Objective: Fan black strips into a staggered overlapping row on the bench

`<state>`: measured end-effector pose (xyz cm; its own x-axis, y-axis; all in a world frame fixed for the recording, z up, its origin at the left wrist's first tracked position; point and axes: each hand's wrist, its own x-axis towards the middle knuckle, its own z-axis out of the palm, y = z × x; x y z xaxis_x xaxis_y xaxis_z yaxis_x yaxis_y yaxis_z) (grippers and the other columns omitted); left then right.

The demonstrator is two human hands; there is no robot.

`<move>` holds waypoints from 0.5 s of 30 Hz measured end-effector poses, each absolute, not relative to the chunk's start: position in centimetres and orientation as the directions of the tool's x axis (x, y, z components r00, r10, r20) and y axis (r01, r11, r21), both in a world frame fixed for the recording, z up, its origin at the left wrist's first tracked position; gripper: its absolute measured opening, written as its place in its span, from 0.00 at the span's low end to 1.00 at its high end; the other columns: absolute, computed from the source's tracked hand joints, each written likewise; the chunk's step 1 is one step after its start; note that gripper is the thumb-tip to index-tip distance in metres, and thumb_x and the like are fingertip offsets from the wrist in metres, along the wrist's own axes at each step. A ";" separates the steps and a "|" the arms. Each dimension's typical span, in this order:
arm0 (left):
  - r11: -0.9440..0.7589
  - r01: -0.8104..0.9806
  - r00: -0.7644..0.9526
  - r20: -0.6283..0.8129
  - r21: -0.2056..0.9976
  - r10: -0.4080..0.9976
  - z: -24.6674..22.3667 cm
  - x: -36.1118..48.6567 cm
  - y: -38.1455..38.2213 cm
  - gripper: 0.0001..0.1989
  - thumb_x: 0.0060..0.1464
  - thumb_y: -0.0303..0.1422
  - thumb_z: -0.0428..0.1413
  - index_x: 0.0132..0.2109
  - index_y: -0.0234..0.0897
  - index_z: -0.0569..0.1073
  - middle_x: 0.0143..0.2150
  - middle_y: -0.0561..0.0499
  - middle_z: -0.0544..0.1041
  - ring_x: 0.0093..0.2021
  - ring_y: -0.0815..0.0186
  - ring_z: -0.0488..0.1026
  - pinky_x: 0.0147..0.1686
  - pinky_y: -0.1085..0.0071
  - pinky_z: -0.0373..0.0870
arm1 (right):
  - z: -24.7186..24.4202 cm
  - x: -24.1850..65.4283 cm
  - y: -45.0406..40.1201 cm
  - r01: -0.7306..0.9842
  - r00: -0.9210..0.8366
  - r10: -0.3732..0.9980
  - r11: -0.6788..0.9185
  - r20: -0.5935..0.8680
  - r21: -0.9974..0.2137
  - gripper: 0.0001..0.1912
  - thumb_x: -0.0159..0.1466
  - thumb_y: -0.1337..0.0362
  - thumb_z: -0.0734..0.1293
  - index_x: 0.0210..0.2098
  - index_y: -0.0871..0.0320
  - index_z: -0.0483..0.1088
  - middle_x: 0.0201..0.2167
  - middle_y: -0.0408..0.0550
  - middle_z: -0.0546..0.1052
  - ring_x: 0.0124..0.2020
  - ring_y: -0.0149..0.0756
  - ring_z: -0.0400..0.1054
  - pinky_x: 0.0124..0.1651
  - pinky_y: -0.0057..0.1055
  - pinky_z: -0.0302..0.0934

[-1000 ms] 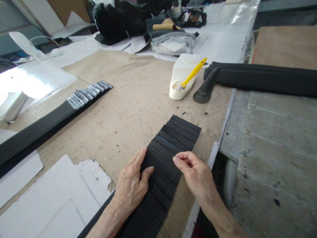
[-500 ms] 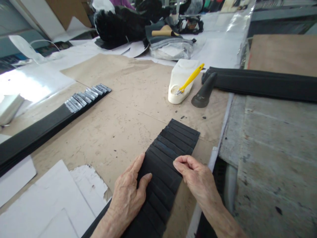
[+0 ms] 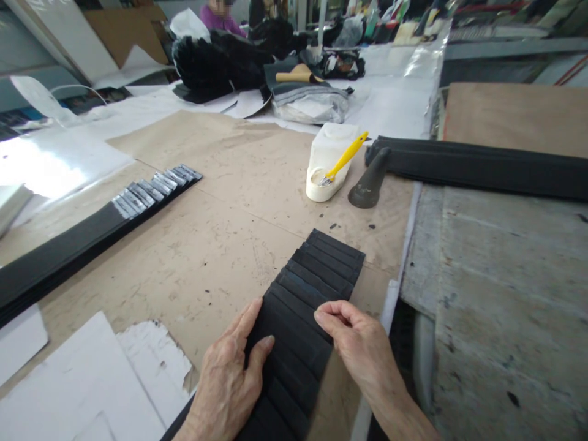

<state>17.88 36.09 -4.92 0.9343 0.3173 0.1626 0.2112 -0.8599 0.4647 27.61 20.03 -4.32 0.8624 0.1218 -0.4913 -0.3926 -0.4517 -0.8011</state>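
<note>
Black strips [image 3: 294, 343] lie overlapped in a stepped row, running from below my hands up to a squared end. My left hand [image 3: 234, 361] lies along the left edge of the strips, fingers stretched out and thumb on top. At their right edge, my right hand [image 3: 356, 340] is closed, its thumb and forefinger pinched together over the strips. Whatever is between those fingertips is too small or hidden to make out.
A white container [image 3: 333, 156] holds a yellow-handled brush [image 3: 346, 159]. Beside it stands a dark cone-shaped object [image 3: 371, 180]. Black strips with shiny ends [image 3: 156, 190] lie at left, another black stack [image 3: 482, 162] at right. White sheets [image 3: 82, 380] lie front left. A person [image 3: 223, 21] is far back.
The whole view has shifted slightly, so everything on the table appears a little lower and further left. Both hands keep nearly the same place and pose on the black strips.
</note>
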 end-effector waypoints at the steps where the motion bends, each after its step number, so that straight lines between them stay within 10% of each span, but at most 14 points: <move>1: -0.861 0.204 0.933 0.173 0.465 0.315 -4.9 17.9 36.1 0.21 0.57 0.39 0.47 0.55 0.38 0.66 0.51 0.53 0.71 0.51 0.69 0.69 0.48 0.74 0.67 | -4.4 27.6 20.0 -0.389 0.860 0.133 -0.455 -0.493 -0.801 0.15 0.50 0.52 0.63 0.28 0.58 0.71 0.14 0.38 0.61 0.16 0.28 0.51 0.20 0.27 0.46; 15: -0.922 0.100 0.949 0.242 0.374 0.201 -5.6 17.8 36.8 0.21 0.58 0.39 0.47 0.57 0.37 0.63 0.50 0.52 0.72 0.48 0.69 0.70 0.47 0.79 0.67 | -4.9 27.6 20.3 0.009 0.939 0.234 -0.750 -0.252 -0.661 0.09 0.59 0.64 0.59 0.23 0.57 0.62 0.23 0.45 0.70 0.29 0.35 0.65 0.33 0.30 0.50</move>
<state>17.77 36.75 -5.62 0.9491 0.2015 0.2419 0.1005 -0.9221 0.3737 27.58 20.33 -4.90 0.9391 0.2337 -0.2521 0.0092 -0.7502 -0.6612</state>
